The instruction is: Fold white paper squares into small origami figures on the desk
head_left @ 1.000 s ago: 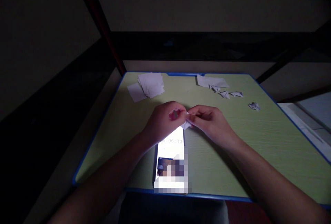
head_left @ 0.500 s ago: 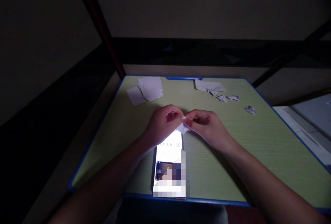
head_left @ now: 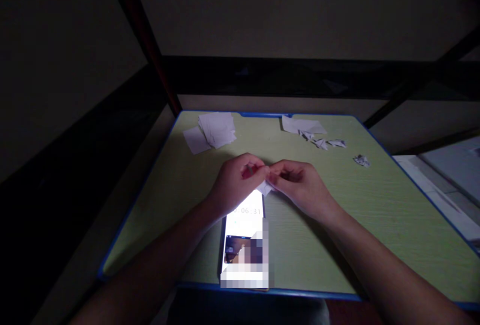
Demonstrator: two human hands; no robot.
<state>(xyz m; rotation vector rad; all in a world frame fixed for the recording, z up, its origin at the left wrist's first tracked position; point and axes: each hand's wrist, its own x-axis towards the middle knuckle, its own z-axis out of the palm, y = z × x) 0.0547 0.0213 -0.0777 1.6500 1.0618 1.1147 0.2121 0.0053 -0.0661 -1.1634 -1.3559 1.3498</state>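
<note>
My left hand [head_left: 236, 182] and my right hand [head_left: 300, 185] meet over the middle of a green table [head_left: 375, 215]. Both pinch a small folded piece of white paper [head_left: 265, 186] between their fingertips. The paper hangs just above the top end of a lit phone [head_left: 245, 237] that lies flat near the table's front edge. Most of the paper is hidden by my fingers.
A stack of white paper squares [head_left: 215, 130] lies at the back left. At the back right lie a loose sheet [head_left: 302, 125], several small folded paper pieces [head_left: 322, 142] and a crumpled bit [head_left: 362, 160]. A blue rim edges the table. The room is dark.
My hands have stayed pinched on the paper with only small finger shifts. The view tilted slightly, so the table sits a little lower in the picture. The phone's timer has advanced one second.
</note>
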